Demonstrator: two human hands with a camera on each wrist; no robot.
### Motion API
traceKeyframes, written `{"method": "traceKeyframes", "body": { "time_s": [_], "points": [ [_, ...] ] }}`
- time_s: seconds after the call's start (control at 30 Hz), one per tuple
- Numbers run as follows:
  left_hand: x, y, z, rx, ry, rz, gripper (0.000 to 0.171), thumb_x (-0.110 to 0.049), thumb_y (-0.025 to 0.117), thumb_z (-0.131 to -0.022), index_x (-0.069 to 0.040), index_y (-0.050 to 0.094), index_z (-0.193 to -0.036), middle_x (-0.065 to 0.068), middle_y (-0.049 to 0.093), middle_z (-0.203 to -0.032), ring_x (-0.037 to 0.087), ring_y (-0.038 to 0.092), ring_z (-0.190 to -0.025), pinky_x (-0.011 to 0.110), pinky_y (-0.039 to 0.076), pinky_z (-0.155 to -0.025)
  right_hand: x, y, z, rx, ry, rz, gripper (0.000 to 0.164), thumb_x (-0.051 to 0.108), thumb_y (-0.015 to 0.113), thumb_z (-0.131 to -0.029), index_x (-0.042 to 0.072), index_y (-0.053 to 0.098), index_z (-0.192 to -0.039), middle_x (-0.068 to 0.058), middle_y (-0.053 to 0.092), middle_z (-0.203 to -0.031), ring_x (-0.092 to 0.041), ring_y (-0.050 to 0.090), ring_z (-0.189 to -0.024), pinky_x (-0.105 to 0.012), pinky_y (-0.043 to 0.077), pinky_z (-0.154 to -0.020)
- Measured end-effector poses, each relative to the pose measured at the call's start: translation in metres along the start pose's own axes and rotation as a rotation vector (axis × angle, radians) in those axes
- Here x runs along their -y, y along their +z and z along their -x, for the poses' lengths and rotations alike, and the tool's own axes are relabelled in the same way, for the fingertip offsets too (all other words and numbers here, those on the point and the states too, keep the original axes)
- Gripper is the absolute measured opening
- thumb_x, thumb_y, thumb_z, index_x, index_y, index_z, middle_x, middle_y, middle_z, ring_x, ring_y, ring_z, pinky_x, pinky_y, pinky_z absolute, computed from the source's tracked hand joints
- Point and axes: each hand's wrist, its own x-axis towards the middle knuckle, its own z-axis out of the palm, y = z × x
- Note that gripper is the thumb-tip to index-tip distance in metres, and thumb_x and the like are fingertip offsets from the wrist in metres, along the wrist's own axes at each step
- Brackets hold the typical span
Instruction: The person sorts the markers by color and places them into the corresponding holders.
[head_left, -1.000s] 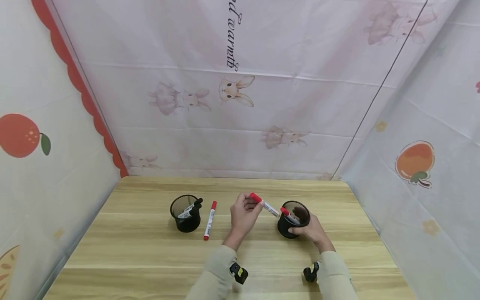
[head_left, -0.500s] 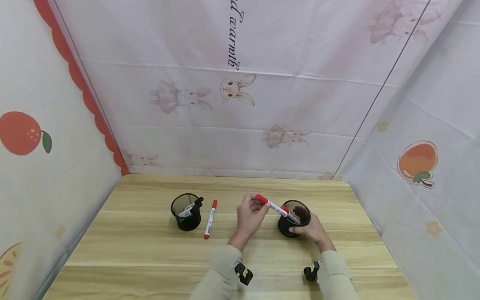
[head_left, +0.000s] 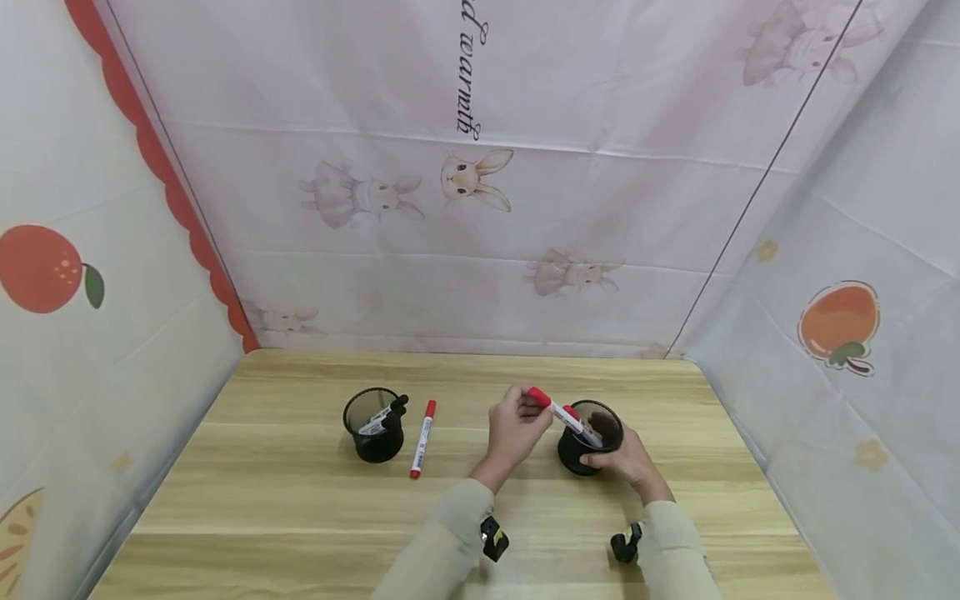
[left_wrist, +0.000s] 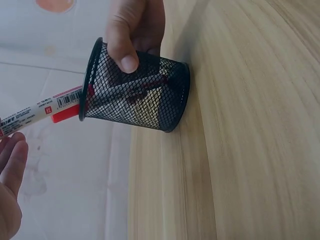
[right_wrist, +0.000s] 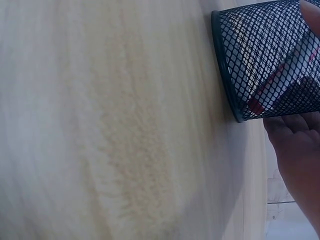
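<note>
A red-capped marker (head_left: 552, 407) is being pinched near its cap end by the left hand (head_left: 516, 429), fingers curled round the barrel, just below the middle of the head frame. Its long axis is slanting down to the right — the far end is already being passed over the rim of the black mesh cup (head_left: 590, 440) directly right of the grip. That cup is being gripped by the right hand (head_left: 626, 460), thumb pressed on the mesh wall.

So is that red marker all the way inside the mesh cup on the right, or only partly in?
Partly in. The red marker slants over the rim of the mesh cup; its capped end sticks out, pinched by the left hand.
</note>
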Motion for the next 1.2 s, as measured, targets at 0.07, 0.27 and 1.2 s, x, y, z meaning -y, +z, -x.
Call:
{"method": "traceKeyframes", "body": {
  "time_s": [0.07,0.27,1.2],
  "points": [
    [0.010,0.005,-0.001,0.001,-0.006,-0.005,0.023,0.007,0.068,-0.076,-0.001,0.057,-0.095,0.009,0.067,-0.083,0.014,0.065,-0.075,0.024,0.052,-0.064,0.000,0.000,0.000,0.001,0.000,0.000,0.082,0.002,0.085,-0.059,-0.012,0.044,-0.128,-0.030,0.054,-0.119,-0.043,0.049,-0.110,-0.052,0.031,-0.096],
    [0.023,0.011,-0.001,0.028,-0.025,-0.044,0.021,0.004,0.067,-0.076,-0.006,0.057,-0.091,0.008,0.066,-0.081,0.010,0.063,-0.072,0.021,0.052,-0.062,0.001,0.001,0.001,-0.014,0.004,0.030,0.080,0.003,0.085,-0.059,-0.011,0.046,-0.127,-0.028,0.055,-0.117,-0.042,0.049,-0.108,-0.051,0.033,-0.094],
    [0.035,0.023,0.008,0.082,-0.073,-0.095,0.020,0.001,0.070,-0.075,-0.004,0.060,-0.092,0.001,0.064,-0.079,0.007,0.062,-0.068,0.019,0.050,-0.061,-0.002,-0.003,-0.003,0.089,-0.045,-0.112,0.082,-0.009,0.080,-0.058,-0.017,0.038,-0.128,-0.035,0.046,-0.122,-0.049,0.041,-0.111,-0.057,0.026,-0.097]
  ]
}}
